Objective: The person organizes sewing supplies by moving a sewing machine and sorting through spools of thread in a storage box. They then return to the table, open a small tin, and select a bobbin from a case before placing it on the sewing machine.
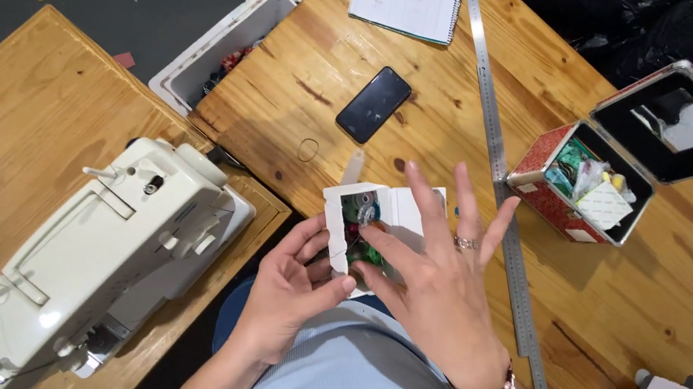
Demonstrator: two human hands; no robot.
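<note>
- Both hands work a small white box (368, 218) of bobbins at the counter (412, 149) edge: our left hand (287, 288) grips it, our right hand (439, 272) spreads wide, fingertips inside.
- Next, we judge, comes a fine pinch on one bobbin.

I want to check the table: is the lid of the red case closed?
No, the red case stands open, its lid tilted back, with small items visible inside.

The left hand (289, 297) curls palm-up, thumb pressed forward and fingers cupped. The right hand (441, 285) spreads its fingers wide, index tip dipping down, wrist bent inward.
</note>
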